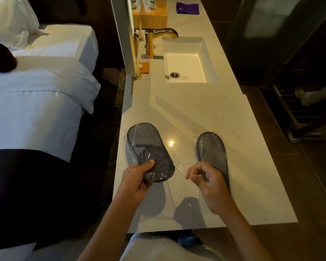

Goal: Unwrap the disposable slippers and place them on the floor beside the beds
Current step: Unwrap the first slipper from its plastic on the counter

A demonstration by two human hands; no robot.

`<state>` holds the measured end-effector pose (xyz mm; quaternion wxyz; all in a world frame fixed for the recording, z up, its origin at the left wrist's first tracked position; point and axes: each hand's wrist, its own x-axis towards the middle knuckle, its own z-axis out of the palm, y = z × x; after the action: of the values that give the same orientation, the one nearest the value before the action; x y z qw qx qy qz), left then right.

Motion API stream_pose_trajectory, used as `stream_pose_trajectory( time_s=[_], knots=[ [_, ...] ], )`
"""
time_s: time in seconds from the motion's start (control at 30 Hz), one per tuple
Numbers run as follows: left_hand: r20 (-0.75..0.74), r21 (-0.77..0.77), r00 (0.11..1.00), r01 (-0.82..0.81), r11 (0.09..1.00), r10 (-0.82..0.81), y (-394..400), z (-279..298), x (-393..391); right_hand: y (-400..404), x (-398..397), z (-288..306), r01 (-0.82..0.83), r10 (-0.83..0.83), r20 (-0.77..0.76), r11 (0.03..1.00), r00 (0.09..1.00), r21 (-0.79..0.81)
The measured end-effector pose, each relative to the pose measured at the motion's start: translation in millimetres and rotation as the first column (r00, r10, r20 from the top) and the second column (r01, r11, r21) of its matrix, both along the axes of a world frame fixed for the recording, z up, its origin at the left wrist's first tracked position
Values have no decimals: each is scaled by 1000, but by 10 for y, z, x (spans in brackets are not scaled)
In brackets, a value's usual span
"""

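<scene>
A single head-worn wide-angle view looks steeply down, close over the white counter (205, 113), bed (36, 102) at left.

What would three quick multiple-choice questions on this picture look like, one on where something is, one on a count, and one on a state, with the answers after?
1. Where is the sink?
A. On the counter beyond the slippers
B. On the bed
C. On the floor

2. How many slipper packs are on or over the counter?
A. One
B. Two
C. Four

3. What state is the left pack in?
A. Unwrapped and bare
B. Lying on the floor
C. Wrapped in clear plastic, pinched by the left hand

Answers:
1 A, the basin is set into the white top, farther from the person than both packs.
2 B, the left pack and the right pack are the only ones.
3 C, glossy film covers it, and the thumb presses on its near end; the right hand is beside it, fingers curled.
</scene>
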<state>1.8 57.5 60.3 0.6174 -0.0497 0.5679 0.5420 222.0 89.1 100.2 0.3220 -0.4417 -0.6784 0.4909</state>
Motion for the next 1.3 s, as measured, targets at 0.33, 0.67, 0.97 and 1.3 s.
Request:
stream_pose_trajectory(
  time_s=[0.33,0.67,0.97,1.3],
  knots=[
    [-187,143,980,94,985,-66,-13,161,232,25,-40,35,-108,44,318,977,947,186],
    [-259,116,961,128,985,-94,24,149,301,43,-234,110,-360,238,426,904,873,232],
    [-68,48,997,-43,998,47,57,-101,224,-120,-119,-13,-432,273,467,858,841,276],
    [48,202,995,-95,975,87,-14,-164,452,-215,-226,-66,153,-61,239,909,969,-388]
  ],
)
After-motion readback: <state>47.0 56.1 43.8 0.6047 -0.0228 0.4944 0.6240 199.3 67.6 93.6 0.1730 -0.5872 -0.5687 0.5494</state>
